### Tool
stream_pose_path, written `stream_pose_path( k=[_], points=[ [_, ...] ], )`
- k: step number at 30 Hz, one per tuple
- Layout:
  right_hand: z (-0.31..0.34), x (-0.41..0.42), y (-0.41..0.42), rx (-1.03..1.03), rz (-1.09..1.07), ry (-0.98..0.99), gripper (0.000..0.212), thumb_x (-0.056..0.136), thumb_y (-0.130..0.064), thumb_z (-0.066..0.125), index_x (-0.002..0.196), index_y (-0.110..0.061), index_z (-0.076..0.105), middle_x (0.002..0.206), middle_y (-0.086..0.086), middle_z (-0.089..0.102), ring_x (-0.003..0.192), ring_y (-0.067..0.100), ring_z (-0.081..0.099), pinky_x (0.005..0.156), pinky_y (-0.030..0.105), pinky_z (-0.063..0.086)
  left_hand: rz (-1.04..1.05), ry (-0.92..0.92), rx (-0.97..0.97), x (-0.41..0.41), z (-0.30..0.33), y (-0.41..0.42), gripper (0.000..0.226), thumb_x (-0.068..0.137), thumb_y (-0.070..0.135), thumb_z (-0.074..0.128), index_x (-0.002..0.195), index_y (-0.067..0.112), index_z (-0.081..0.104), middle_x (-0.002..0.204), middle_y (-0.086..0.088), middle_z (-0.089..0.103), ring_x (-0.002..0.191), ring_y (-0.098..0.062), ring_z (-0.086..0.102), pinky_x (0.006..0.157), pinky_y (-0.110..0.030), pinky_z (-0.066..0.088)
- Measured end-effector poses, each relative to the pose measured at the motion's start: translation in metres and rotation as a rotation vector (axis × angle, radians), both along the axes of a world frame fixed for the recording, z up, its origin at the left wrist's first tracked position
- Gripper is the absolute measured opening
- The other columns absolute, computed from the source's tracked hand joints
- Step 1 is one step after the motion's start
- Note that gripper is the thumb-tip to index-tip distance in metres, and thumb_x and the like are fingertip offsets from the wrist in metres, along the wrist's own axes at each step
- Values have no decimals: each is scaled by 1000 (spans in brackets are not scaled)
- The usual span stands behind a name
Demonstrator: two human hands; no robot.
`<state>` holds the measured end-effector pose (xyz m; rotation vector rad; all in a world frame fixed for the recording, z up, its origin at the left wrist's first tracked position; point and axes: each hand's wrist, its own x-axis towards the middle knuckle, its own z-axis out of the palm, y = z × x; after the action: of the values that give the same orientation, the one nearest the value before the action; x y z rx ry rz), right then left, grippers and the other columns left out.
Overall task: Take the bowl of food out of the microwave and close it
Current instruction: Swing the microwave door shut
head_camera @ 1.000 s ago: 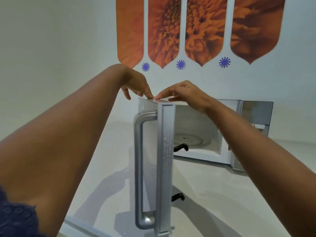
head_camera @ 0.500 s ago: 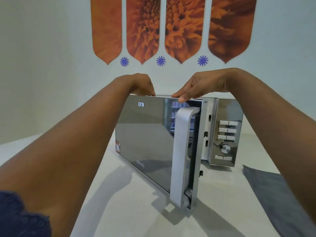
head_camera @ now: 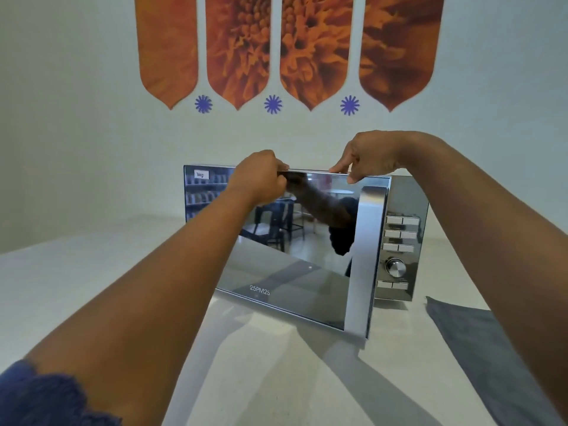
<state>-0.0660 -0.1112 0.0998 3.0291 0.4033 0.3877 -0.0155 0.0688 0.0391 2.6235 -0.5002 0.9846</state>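
A silver microwave (head_camera: 402, 210) stands on the white counter against the wall. Its mirrored door (head_camera: 285, 272) lies nearly flush with the front, the tall silver handle (head_camera: 362, 256) at its right side. My left hand (head_camera: 258, 176) is curled over the door's top edge near the middle. My right hand (head_camera: 365, 158) pinches the same top edge further right with thumb and fingers. No bowl of food is in view; the inside of the microwave is hidden behind the door.
The control panel (head_camera: 399, 250) with buttons and a round knob sits right of the door. A grey cloth (head_camera: 498, 358) lies on the counter (head_camera: 76, 287) at the right. Orange flower decals (head_camera: 289, 47) hang on the wall above.
The door has swung from wide open to almost shut against the microwave front. Both hands stayed on its top edge and travelled with it toward the wall.
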Motion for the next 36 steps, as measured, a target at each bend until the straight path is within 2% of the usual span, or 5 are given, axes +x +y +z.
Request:
stream_pose_path(
  k=[8, 14, 22, 30, 36],
  points=[
    [-14, 16, -5, -64, -34, -231, 36, 83, 0, 59, 117, -11, 65, 124, 11, 66, 112, 29, 58, 93, 31, 44, -10, -102, -12, 19, -22, -13, 41, 95, 16, 41, 134, 8, 51, 128, -13, 49, 119, -28, 45, 92, -37, 44],
    [-27, 38, -15, 68, -71, -366, 32, 83, 4, 59, 112, -7, 68, 121, 12, 67, 111, 31, 57, 92, 32, 45, -32, -160, -46, 37, -32, -18, 48, 95, 12, 38, 144, 12, 39, 130, -9, 49, 120, -25, 44, 90, -35, 46],
    [-40, 71, -24, 166, -113, -478, 29, 85, 0, 60, 112, -6, 68, 119, 13, 68, 108, 31, 60, 96, 33, 47, -16, -251, -6, 60, -45, -22, 58, 94, 40, 46, 143, 10, 38, 132, -10, 50, 124, -26, 41, 91, -34, 48],
    [-40, 73, -37, 326, -59, -489, 33, 81, -12, 69, 113, -8, 67, 124, 13, 65, 114, 28, 58, 100, 31, 43, -6, -431, 27, 75, -53, -21, 59, 77, 39, 70, 120, 0, 62, 105, -19, 66, 95, -35, 62, 68, -37, 57],
    [-45, 78, -60, 264, -179, -228, 59, 92, -42, 47, 142, -11, 35, 149, 15, 39, 138, 32, 34, 112, 38, 28, 78, -479, 51, 82, -56, -25, 58, 68, 49, 71, 104, 3, 69, 88, -13, 68, 77, -29, 65, 56, -30, 56]
  ],
)
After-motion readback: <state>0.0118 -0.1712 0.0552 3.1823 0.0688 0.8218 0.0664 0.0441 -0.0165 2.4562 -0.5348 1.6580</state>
